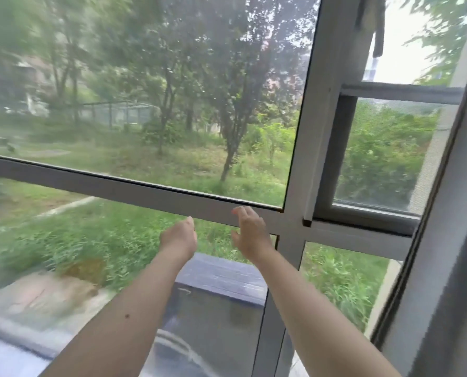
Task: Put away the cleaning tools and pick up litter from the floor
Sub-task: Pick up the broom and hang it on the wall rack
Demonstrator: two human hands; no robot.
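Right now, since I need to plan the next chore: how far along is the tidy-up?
Nothing shows as done: no floor, litter or stored tools are in view. In hand: nothing; the left hand and the right hand reach empty toward the window frame. A grey cloth hangs at the upper right of the window, possibly left to put away. Litter pickup cannot be judged.

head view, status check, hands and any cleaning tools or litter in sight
Left hand and right hand both empty, raised toward grey metal window frame. No litter or floor visible. Dark grey cloth hangs at top right, untouched.
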